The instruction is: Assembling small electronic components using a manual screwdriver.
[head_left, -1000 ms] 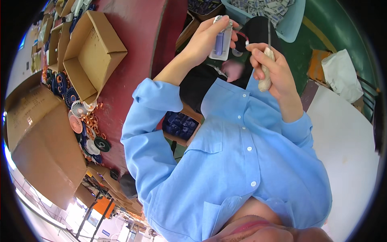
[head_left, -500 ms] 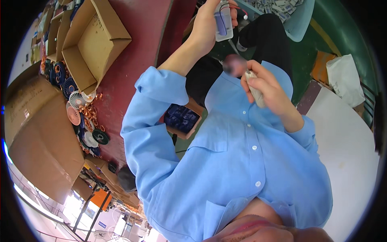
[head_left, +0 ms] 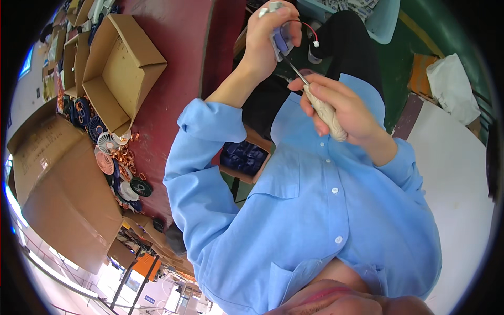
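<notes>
Purple cell is sitting in the left hand, fingers wrapping it, long axis running roughly up-down in view. Left hand is nearer; from the right hand the cell is lying up and to the left. Right hand is gripping the tool, shaft pointing at the cell's lower end; can't confirm contact. White plug is dangling right of the cell.

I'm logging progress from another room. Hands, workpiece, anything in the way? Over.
Left hand gripping small purple-filled case. Right hand on pale-handled tool, shaft pointing at case, contact unclear. Loose red wire, white plug right of case, apart from shaft.
</notes>
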A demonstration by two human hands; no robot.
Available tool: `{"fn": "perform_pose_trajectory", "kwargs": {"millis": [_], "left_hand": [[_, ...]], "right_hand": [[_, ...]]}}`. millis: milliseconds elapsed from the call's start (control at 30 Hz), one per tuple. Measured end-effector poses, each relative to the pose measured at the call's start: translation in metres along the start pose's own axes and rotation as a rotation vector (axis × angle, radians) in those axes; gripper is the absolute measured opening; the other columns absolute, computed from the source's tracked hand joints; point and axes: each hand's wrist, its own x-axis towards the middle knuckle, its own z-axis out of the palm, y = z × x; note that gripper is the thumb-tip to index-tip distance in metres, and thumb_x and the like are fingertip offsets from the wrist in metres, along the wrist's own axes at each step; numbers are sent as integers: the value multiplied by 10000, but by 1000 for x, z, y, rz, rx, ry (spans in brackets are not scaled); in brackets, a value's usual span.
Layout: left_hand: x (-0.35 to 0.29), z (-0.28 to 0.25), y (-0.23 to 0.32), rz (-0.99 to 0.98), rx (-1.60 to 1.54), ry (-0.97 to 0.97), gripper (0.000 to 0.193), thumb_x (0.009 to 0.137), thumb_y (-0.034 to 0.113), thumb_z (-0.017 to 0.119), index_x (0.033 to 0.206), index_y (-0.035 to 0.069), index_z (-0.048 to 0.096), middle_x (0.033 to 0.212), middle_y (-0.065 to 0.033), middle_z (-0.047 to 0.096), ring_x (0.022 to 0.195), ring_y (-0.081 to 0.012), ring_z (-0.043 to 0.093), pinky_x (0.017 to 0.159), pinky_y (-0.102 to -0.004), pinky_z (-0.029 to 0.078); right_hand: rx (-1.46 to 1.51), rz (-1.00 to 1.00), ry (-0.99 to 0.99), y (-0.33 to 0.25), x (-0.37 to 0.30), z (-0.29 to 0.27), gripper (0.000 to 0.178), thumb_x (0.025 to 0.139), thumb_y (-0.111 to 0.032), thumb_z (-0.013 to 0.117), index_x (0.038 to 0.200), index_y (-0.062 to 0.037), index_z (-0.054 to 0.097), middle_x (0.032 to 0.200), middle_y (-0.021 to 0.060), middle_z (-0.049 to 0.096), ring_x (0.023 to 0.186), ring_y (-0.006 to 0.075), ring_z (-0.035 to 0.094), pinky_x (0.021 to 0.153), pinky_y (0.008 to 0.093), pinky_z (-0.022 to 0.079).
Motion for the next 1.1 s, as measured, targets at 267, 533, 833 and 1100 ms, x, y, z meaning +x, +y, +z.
{"fn": "perform_pose_trajectory", "kwargs": {"millis": [267, 533, 833, 1100], "left_hand": [[-5, 6, -1, 65, -77, 261, 419, 928, 467, 464, 808, 69, 515, 636, -44, 429, 596, -172, 428, 584, -312, 375], [-7, 8, 1, 160, -111, 342, 555, 925, 596, 428, 764, 74, 526, 616, -40, 429, 559, -185, 392, 552, -321, 328], [-3, 7, 1, 112, -211, 469, 433, 910, 476, 467, 758, 80, 547, 619, -40, 440, 569, -179, 406, 584, -328, 350], [-1, -6, 0, -59, -308, 185, 461, 927, 474, 426, 839, 45, 570, 755, -108, 557, 707, -264, 538, 705, -379, 456]], "right_hand": [[67, -108, 160, 27, 16, 36, 295, 993, -234, 412, 1161, -19, 522, 762, 32, 511, 490, 105, 495, 462, 245, 382], [131, -170, 164, 34, 23, 46, 274, 996, -225, 410, 1112, -1, 517, 752, 34, 505, 465, 104, 487, 426, 252, 378], [196, -193, 230, 37, 29, 53, 261, 994, -224, 411, 1115, -21, 522, 745, 25, 504, 462, 95, 479, 433, 243, 367], [-102, -225, 173, 22, 29, 19, 272, 984, -237, 428, 1116, -22, 529, 725, 13, 494, 488, 83, 471, 459, 240, 372]]}}
